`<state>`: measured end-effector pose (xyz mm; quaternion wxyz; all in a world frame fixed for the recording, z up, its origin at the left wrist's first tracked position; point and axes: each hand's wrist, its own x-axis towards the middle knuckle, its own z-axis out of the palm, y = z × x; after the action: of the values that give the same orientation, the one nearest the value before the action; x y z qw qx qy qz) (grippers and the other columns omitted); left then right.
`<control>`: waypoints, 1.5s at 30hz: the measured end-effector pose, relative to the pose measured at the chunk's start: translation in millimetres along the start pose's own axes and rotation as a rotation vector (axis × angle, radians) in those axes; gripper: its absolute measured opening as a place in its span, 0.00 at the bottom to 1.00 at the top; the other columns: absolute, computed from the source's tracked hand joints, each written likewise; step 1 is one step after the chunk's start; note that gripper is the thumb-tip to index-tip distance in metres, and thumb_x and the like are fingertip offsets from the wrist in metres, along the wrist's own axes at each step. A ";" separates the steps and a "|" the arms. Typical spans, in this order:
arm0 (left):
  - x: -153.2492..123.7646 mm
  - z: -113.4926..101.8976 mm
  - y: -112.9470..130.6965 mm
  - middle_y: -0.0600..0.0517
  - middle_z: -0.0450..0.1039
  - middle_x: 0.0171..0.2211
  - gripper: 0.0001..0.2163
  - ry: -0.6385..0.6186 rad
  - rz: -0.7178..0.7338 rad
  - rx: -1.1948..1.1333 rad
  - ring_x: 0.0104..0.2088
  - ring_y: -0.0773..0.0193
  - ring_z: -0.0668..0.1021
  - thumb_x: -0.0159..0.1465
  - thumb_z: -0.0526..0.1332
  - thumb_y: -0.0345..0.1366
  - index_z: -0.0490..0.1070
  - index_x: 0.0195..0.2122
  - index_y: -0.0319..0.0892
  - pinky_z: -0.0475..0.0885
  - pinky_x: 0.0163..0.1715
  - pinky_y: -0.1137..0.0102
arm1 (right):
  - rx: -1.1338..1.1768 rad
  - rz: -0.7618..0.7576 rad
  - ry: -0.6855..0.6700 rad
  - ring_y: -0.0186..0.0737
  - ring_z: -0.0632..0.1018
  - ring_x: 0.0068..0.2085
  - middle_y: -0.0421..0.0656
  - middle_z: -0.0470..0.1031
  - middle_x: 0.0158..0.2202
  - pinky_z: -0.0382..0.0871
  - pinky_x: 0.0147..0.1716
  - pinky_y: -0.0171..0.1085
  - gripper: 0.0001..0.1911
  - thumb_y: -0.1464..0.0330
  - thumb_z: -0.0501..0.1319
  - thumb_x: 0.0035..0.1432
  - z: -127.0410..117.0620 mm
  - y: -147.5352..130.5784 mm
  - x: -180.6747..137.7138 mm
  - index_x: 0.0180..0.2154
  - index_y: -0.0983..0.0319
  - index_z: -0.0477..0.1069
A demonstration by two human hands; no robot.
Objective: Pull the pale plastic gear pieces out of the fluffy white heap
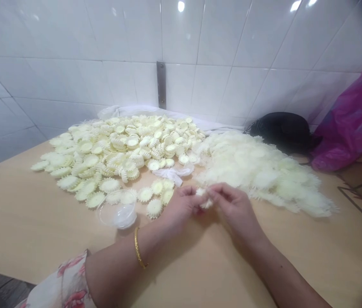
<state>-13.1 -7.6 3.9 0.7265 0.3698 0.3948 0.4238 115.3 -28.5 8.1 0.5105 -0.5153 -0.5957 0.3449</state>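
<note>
Between my two hands, above the front part of the table, is a small pale cream disc with a scalloped edge (205, 200). My left hand (185, 204) is closed on its left side. The fingertips of my right hand (230, 203) pinch it from the right, and the fingers partly cover it. Just left of my left hand lie several loose scalloped discs (154, 208). A clear round plastic tub (116, 216) stands beside them, with something clear or whitish in it that I cannot make out.
A large heap of cream scalloped discs (129, 145) covers the table's (10, 205) back left. Sheer, frilly pale pieces (260, 171) are piled at the right. Behind stand a black rounded object (280, 130), a pink plastic bag (354, 119) and the tiled wall (129, 34). A crumpled white scrap (175, 173) lies centrally.
</note>
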 end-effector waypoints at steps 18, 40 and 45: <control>-4.9 4.4 2.3 0.53 0.67 0.19 0.05 -0.076 -0.090 0.026 0.18 0.70 0.69 0.49 0.63 0.30 0.65 0.22 0.37 0.63 0.23 0.71 | -0.361 -0.031 0.140 0.33 0.63 0.21 0.35 0.60 0.17 0.57 0.21 0.32 0.12 0.64 0.52 0.57 3.2 2.6 0.2 0.22 0.59 0.59; 0.4 -3.9 -3.6 0.54 0.64 0.20 0.09 -0.080 0.004 0.060 0.21 0.72 0.66 0.50 0.65 0.38 0.68 0.23 0.38 0.62 0.25 0.73 | -0.328 -0.096 0.372 0.41 0.71 0.33 0.44 0.72 0.32 0.64 0.33 0.38 0.10 0.63 0.54 0.56 -30.3 5.4 15.3 0.32 0.62 0.70; -3.1 -0.1 -0.1 0.55 0.64 0.21 0.10 -0.044 0.003 -0.006 0.21 0.72 0.66 0.51 0.64 0.41 0.68 0.25 0.39 0.62 0.25 0.73 | -0.128 -0.026 0.061 0.40 0.73 0.31 0.41 0.73 0.27 0.65 0.31 0.37 0.12 0.61 0.55 0.55 -14.2 -7.0 4.9 0.29 0.61 0.71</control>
<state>-14.1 -10.5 4.6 0.7356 0.3773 0.3766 0.4179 127.4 -27.0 19.3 0.4988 -0.5494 -0.6075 0.2834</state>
